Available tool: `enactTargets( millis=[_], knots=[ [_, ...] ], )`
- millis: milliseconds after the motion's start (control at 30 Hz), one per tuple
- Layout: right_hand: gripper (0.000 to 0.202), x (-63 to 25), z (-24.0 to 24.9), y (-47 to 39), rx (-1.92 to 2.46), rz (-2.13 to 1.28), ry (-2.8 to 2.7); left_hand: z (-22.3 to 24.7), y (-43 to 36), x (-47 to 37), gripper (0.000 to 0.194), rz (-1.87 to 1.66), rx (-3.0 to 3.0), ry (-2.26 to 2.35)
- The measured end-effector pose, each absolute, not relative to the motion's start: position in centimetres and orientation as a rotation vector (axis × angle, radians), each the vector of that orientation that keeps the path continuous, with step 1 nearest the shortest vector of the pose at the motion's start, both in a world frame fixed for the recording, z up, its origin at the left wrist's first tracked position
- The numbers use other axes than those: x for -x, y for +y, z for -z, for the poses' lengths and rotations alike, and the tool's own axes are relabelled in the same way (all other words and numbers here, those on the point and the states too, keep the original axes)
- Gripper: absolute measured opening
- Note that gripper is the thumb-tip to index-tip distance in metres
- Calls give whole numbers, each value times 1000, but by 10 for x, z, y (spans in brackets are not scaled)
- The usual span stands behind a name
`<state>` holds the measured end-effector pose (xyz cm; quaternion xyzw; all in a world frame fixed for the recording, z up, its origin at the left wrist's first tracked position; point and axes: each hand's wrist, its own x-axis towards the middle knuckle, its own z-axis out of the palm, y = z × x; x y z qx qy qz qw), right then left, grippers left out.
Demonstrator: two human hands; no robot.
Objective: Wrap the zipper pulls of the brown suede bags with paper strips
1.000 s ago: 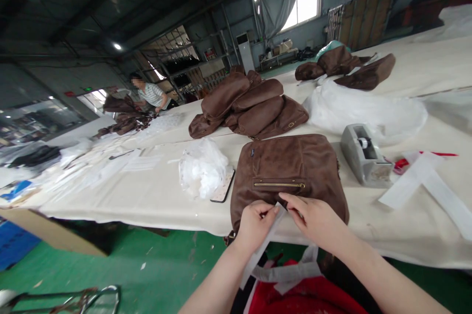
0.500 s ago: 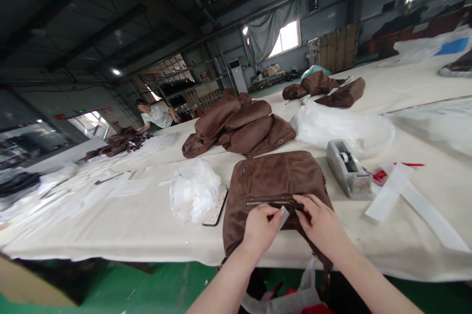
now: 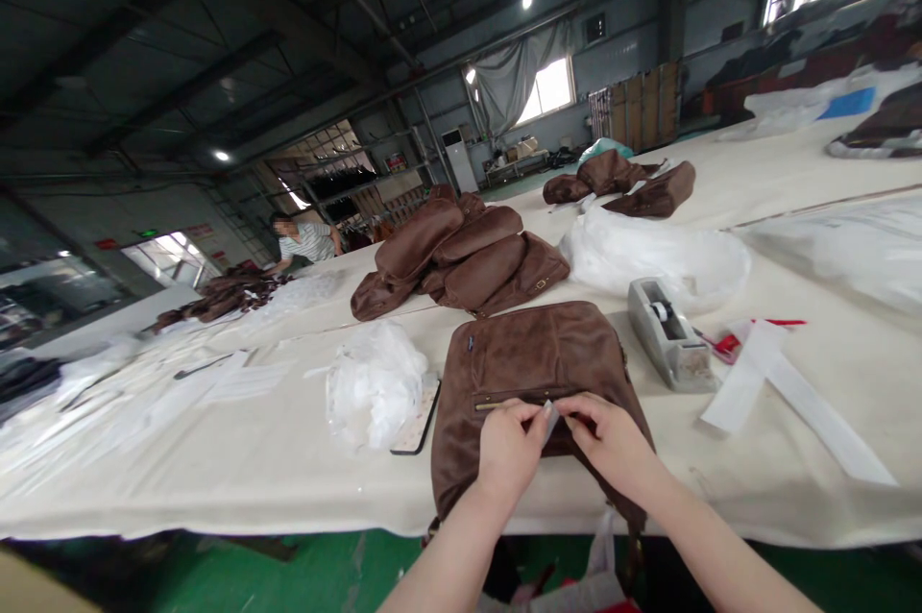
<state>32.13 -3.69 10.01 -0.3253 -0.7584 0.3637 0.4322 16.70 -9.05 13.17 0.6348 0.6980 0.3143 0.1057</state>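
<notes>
The long table (image 3: 237,469) has a cream cloth and runs under the tape dispenser (image 3: 667,334). A heap of brown bags (image 3: 461,253) sits behind and left of the dispenser. The big brown bag (image 3: 525,344) lies flat, just left of the dispenser; it is soft and a bit shiny, with round corners, darker patches, a tiny blue tag and a gold zipper (image 3: 497,404). A crumpled clear plastic bag (image 3: 375,387) is farther left of the dispenser. Left and toward the person from the dispenser, the left hand (image 3: 511,450) pinches a small pale strip (image 3: 551,416), fingertips closed. The right hand (image 3: 612,445) has its fingertips close together beside it; whether they grip anything is hidden.
</notes>
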Motion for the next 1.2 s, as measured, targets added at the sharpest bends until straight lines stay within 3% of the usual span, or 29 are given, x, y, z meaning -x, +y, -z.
enactTargets(
  millis=[167, 367, 467, 767, 1000, 1200],
  knots=[
    [20, -321, -98, -39, 1050, -1008, -1779, -133, -86, -173, 28, -918, -1888, 2205],
    [29, -311, -95, -39, 1095, -1701, -1674, -134, -80, -178, 26, -924, -1848, 2251],
    [32, -306, -89, -38, 1015, -1877, -1451, -133, -80, -178, 24, -937, -1837, 2188],
    [43, -299, -75, -37, 975, -1839, -1286, -129, -78, -174, 18, -857, -1838, 2198],
    [41, -290, -70, -37, 1004, -1786, -1232, -109, -94, -186, 19, -679, -2322, 2357],
    [42, -289, -68, -35, 968, -1843, -1146, -87, -111, -187, 49, -354, -2727, 2373]
  ],
)
